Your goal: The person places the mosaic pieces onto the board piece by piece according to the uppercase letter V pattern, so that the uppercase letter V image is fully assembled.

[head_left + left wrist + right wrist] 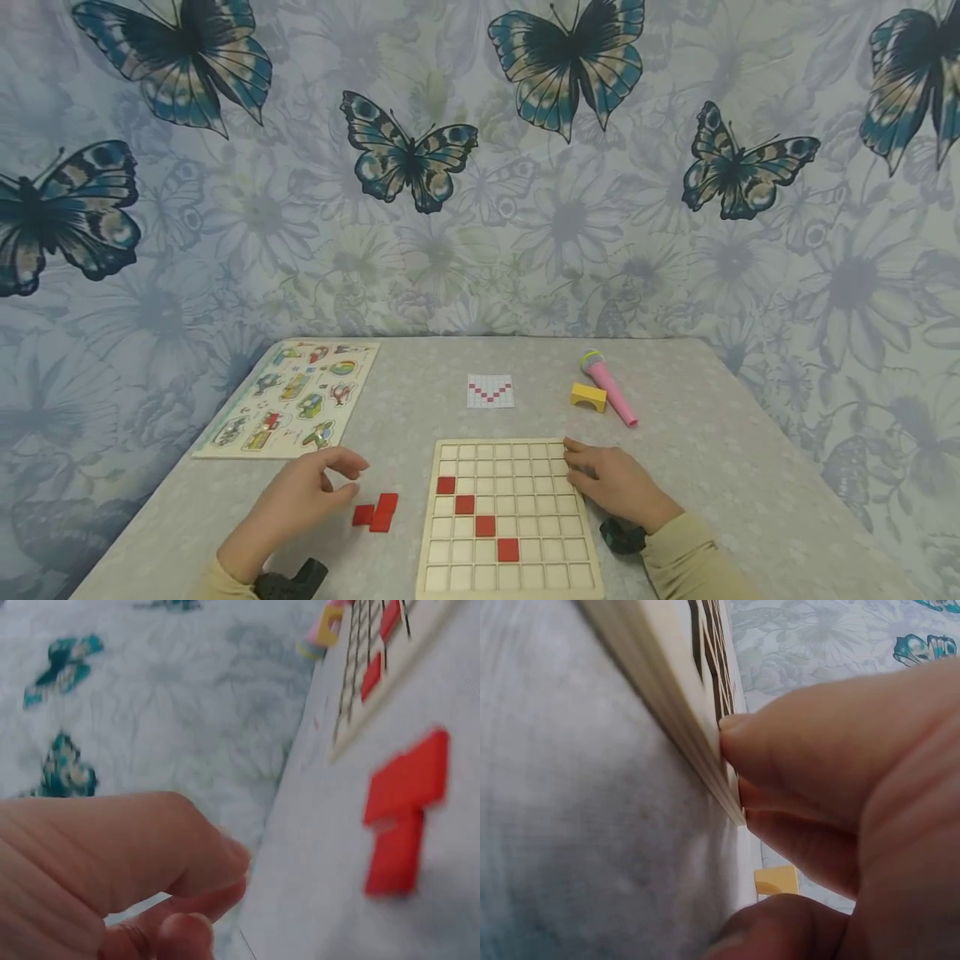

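Note:
A wooden grid board point(528, 577) lies flat in front of me. Four of its cells form a slanting line of red square tiles point(485, 526). My right hand point(618, 483) rests at the board's far right corner; in the right wrist view its thumb point(742, 727) lies on the rim. To the left of the board, loose red tiles point(381, 522) lie close together on the table, also seen in the left wrist view as red pieces point(409, 780). My left hand point(300, 496) hovers just left of them, fingers loosely bent and holding nothing.
Beyond the board lies a small pattern card point(491, 392) with a red V of squares. A yellow arch block point(588, 397) and a pink toy microphone point(611, 390) sit at the back right. A picture puzzle board point(288, 396) occupies the table's back left, before a butterfly-patterned backdrop.

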`<state>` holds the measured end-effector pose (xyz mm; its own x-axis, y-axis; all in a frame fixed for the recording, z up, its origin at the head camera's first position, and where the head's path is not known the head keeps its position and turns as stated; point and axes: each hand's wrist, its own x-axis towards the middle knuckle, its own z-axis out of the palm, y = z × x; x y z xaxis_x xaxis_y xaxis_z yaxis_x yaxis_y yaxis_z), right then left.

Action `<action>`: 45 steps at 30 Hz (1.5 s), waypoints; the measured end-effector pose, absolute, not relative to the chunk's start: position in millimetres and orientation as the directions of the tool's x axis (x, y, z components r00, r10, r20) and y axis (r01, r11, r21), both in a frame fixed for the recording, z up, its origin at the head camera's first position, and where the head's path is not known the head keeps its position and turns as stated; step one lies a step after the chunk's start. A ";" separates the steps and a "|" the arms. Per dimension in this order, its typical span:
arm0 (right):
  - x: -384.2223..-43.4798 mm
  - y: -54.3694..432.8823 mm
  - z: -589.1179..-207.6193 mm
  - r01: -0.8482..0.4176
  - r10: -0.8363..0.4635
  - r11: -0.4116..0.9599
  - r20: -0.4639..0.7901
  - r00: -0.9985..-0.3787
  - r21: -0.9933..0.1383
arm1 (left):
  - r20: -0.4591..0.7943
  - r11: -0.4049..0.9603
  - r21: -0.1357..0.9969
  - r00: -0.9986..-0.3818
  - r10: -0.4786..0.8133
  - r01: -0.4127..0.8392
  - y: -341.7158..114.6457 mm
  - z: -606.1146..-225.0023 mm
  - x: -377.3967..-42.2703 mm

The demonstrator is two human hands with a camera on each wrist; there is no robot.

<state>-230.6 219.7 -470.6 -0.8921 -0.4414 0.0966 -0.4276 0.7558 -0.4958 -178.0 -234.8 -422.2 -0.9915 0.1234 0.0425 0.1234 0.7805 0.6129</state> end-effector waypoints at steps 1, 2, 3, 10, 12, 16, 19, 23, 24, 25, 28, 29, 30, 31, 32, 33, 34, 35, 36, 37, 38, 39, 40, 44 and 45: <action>-230.3 220.1 -469.9 -0.424 -0.439 0.757 0.094 -0.894 -0.496 | 0.027 0.778 0.618 -0.992 0.124 0.114 -240.7 -427.6 -177.8; -230.4 220.5 -469.6 -0.423 -0.438 0.758 0.094 -0.894 -0.496 | 0.010 0.771 0.627 -0.991 0.135 0.112 -246.0 -433.4 -177.9; -230.3 220.9 -469.2 -0.424 -0.438 0.758 0.096 -0.894 -0.496 | -0.007 0.763 0.637 -0.989 0.148 0.109 -250.5 -439.3 -178.3; -230.5 222.4 -470.7 -0.422 -0.438 0.746 0.097 -0.893 -0.515 | -0.042 0.670 0.714 -0.943 0.331 0.203 -260.6 -464.8 -178.9; -230.5 223.3 -472.0 -0.414 -0.432 0.750 0.091 -0.897 -0.516 | -0.027 0.658 0.720 -0.938 0.347 0.223 -258.7 -466.7 -178.3; -229.1 224.5 -472.0 -0.412 -0.430 0.754 0.091 -0.898 -0.511 | -0.014 0.660 0.717 -0.941 0.337 0.226 -256.1 -468.2 -177.3; -227.8 224.0 -470.3 -0.417 -0.434 0.752 0.093 -0.896 -0.510 | -0.017 0.668 0.712 -0.946 0.324 0.216 -256.5 -468.0 -177.7; -228.0 223.4 -469.5 -0.419 -0.434 0.751 0.096 -0.896 -0.510 | -0.017 0.678 0.704 -0.950 0.312 0.210 -256.1 -467.7 -179.6; -228.5 223.2 -469.7 -0.421 -0.435 0.750 0.098 -0.895 -0.510 | -0.017 0.680 0.703 -0.951 0.310 0.209 -256.2 -467.9 -180.0; -228.9 223.0 -469.9 -0.423 -0.436 0.750 0.101 -0.894 -0.509 | -0.013 0.679 0.703 -0.951 0.309 0.211 -256.3 -468.0 -180.3; -230.1 222.5 -470.6 -0.431 -0.440 0.751 0.107 -0.891 -0.500 | -0.009 0.679 0.703 -0.951 0.308 0.213 -257.4 -468.2 -180.0; -230.2 222.5 -470.8 -0.434 -0.442 0.750 0.110 -0.890 -0.499 | -0.007 0.681 0.701 -0.953 0.303 0.212 -258.0 -468.2 -179.6; -230.4 222.4 -470.9 -0.436 -0.444 0.750 0.111 -0.889 -0.498 | -0.004 0.685 0.698 -0.955 0.296 0.209 -258.6 -468.0 -179.2; -230.4 222.4 -470.8 -0.438 -0.445 0.749 0.113 -0.888 -0.496 | 0.000 0.690 0.694 -0.959 0.285 0.205 -259.3 -467.6 -178.7; -230.2 222.4 -470.6 -0.441 -0.447 0.747 0.114 -0.887 -0.497 | 0.005 0.698 0.688 -0.963 0.270 0.199 -259.9 -467.5 -178.3; -230.0 222.3 -470.3 -0.443 -0.450 0.745 0.115 -0.886 -0.498 | 0.009 0.704 0.684 -0.968 0.251 0.189 -260.4 -467.2 -177.7; -229.8 222.3 -470.1 -0.445 -0.451 0.744 0.116 -0.885 -0.498 | 0.014 0.711 0.681 -0.973 0.229 0.177 -260.7 -466.6 -177.1; -229.7 222.2 -469.9 -0.447 -0.452 0.743 0.118 -0.884 -0.498 | 0.014 0.713 0.682 -0.978 0.209 0.162 -260.6 -465.9 -176.6; -229.4 222.2 -469.7 -0.448 -0.453 0.743 0.119 -0.883 -0.498 | 0.016 0.712 0.686 -0.982 0.191 0.150 -260.2 -465.2 -176.2; -229.2 222.2 -469.6 -0.448 -0.453 0.744 0.119 -0.883 -0.496 | 0.019 0.709 0.691 -0.984 0.179 0.142 -259.5 -464.5 -175.7; -229.1 222.2 -469.7 -0.447 -0.452 0.744 0.118 -0.884 -0.496 | 0.022 0.703 0.697 -0.985 0.172 0.138 -258.6 -464.1 -175.4; -228.9 222.1 -469.8 -0.446 -0.450 0.748 0.118 -0.885 -0.491 | 0.020 0.697 0.704 -0.986 0.167 0.133 -257.4 -463.5 -175.1; -228.8 222.0 -469.9 -0.445 -0.449 0.752 0.117 -0.886 -0.486 | 0.021 0.692 0.709 -0.985 0.169 0.134 -255.9 -463.1 -174.5; -228.8 221.1 -469.6 -0.455 -0.455 0.754 0.123 -0.882 -0.473 | 0.042 0.680 0.713 -0.979 0.199 0.169 -249.6 -461.6 -173.8; -228.8 220.7 -469.3 -0.457 -0.458 0.755 0.122 -0.881 -0.470 | 0.051 0.678 0.712 -0.977 0.207 0.181 -247.2 -460.7 -173.4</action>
